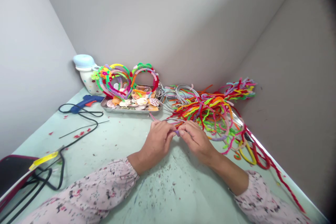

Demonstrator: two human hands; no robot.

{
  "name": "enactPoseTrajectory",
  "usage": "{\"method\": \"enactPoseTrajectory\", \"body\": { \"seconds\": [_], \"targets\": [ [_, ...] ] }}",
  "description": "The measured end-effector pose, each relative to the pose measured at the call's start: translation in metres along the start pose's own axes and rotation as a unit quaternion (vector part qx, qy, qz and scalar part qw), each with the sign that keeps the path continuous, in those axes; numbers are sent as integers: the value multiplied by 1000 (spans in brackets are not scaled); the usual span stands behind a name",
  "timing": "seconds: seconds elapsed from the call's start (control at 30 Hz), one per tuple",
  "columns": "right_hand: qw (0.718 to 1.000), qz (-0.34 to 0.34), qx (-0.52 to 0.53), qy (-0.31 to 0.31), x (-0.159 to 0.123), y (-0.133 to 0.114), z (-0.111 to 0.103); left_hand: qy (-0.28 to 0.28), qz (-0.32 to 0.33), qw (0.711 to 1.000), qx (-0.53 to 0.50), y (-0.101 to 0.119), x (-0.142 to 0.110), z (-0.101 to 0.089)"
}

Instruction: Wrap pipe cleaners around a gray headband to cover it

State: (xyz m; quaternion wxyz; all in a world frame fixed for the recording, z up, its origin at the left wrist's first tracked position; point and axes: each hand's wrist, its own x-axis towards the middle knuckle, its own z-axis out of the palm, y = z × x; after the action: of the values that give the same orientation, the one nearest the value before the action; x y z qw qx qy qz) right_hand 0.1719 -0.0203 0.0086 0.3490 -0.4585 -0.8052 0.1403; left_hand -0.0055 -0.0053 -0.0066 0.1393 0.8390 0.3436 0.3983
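Note:
My left hand (pixel 158 137) and my right hand (pixel 197 141) meet over the middle of the table, both with fingers closed in a pinch. Between their fingertips shows a short stretch of purple pipe cleaner (pixel 177 133). A thin grey hoop (pixel 173 120) arcs just behind my fingers; how it joins the pipe cleaner is hidden. A pink fuzzy end (pixel 152 116) sticks out past my left knuckles. Close beyond my right hand lies a heap of coloured pipe cleaners (pixel 207 108).
Seashells (pixel 141 101) and finished fuzzy headbands (pixel 115 80) fill a metal tray (pixel 131 111) at the back. Bare grey hoops (pixel 185 92) lie beside it. A blue glue gun (pixel 85 103) with a black cord (pixel 76 143) and a white bottle (pixel 89 80) stand left. Walls enclose the table.

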Motion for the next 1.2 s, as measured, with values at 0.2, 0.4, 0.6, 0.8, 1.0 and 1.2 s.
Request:
{"method": "enactPoseTrajectory", "body": {
  "seconds": [0.2,0.4,0.6,0.8,1.0,1.2],
  "targets": [
    [1000,-6,-26,13,0,-2,1,12,-4,1000,-1,0,0,-1],
    [1000,2,-4,5,-1,0,2,3,1,1000,5,0,0,-1],
    [1000,9,14,0,-1,2,3,-6,4,1000,14,1,1,-1],
    [1000,9,23,2,-1,3,4,-13,-2,1000,13,2,0,-1],
    [998,11,26,57,-2,-1,5,-2,-14,1000,0,1,1,-2],
    [989,-22,-4,147,-5,-2,5,9,-49,999,-10,0,2,-5]
  ]
}}
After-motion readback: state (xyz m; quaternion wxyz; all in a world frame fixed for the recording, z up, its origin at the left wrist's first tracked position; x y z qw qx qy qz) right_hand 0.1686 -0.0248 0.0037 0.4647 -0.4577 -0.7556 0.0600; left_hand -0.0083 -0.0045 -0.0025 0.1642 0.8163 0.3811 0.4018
